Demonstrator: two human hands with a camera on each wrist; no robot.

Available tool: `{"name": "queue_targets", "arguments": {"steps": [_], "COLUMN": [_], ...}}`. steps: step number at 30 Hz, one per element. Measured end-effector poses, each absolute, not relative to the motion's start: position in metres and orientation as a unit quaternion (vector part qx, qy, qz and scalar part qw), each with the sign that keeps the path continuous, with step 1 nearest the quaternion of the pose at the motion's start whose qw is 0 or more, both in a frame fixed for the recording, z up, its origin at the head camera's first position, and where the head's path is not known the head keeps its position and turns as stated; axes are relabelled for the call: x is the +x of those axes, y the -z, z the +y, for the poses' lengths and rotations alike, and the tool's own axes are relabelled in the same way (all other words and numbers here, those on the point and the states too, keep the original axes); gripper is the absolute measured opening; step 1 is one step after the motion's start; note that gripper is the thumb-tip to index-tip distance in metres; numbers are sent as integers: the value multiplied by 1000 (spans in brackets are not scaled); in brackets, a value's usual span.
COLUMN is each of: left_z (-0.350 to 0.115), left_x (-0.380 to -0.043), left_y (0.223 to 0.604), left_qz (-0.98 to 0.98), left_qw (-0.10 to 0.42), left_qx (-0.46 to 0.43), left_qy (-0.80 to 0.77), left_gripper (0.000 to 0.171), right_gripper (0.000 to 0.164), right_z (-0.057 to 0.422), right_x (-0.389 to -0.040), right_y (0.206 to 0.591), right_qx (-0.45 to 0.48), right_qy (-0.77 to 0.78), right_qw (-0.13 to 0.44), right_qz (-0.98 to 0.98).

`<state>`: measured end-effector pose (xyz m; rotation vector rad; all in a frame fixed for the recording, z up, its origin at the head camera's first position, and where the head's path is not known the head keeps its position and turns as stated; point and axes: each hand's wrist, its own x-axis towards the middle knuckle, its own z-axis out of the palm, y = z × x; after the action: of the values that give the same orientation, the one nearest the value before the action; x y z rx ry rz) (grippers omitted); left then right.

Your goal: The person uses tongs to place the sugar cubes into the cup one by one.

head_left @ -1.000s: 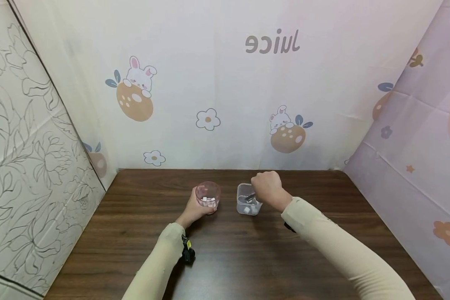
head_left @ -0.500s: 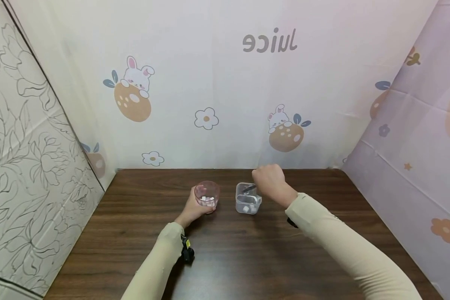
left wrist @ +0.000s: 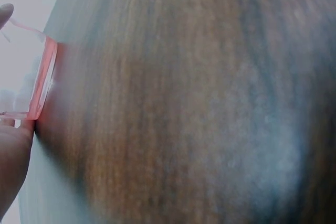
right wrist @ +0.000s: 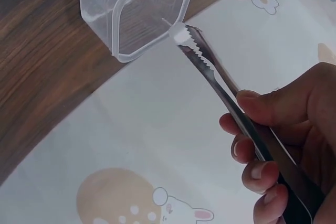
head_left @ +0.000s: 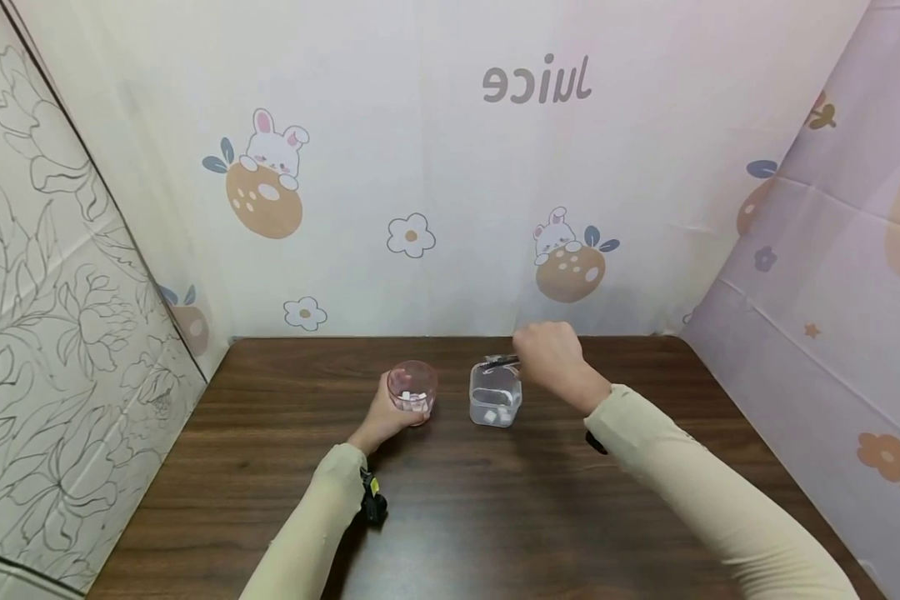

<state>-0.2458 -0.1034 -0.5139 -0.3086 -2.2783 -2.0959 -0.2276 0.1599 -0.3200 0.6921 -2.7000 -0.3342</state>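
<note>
My left hand [head_left: 388,417] grips a clear pinkish glass [head_left: 412,379] that stands on the table with several white cubes [head_left: 414,401] in it. In the left wrist view part of the glass [left wrist: 23,72] shows, its base on the wood. My right hand [right wrist: 294,129] holds metal tongs [right wrist: 231,98], fingers curled round both arms. Between their serrated tips sits a white cube [right wrist: 181,35], close to the rim of a clear plastic container [right wrist: 118,24]. In the head view my right hand [head_left: 551,358] is above and right of that container [head_left: 493,382], where a few white cubes [head_left: 497,415] lie.
Both vessels stand towards the back of the dark wooden table [head_left: 450,500], the container right of the glass. Behind them rises a printed cloth wall [head_left: 480,283]. More printed cloth closes in the left and right sides.
My right hand has risen, drawing the tongs up out of the container and a little to the right. My left hand keeps its grip on the glass, which has not visibly moved.
</note>
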Motion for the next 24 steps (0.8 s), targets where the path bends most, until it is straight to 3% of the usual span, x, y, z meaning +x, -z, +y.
{"name": "queue_targets", "arguments": {"steps": [13,24], "left_z": [-104,-104], "left_x": [-246,-229], "left_y": [513,482], "left_qz": [-738,-731], "left_qw": [14,-4], "left_qx": [-97,-111], "left_qy": [667,674], "left_gripper": [88,86], "right_gripper": [43,47], "right_z": [154,134], "right_x": [-224,-218], "right_y": [318,323], "right_qx": [251,286], "right_qy": [82,62], "right_qw": [176,178], "right_qz": [-948,-940]}}
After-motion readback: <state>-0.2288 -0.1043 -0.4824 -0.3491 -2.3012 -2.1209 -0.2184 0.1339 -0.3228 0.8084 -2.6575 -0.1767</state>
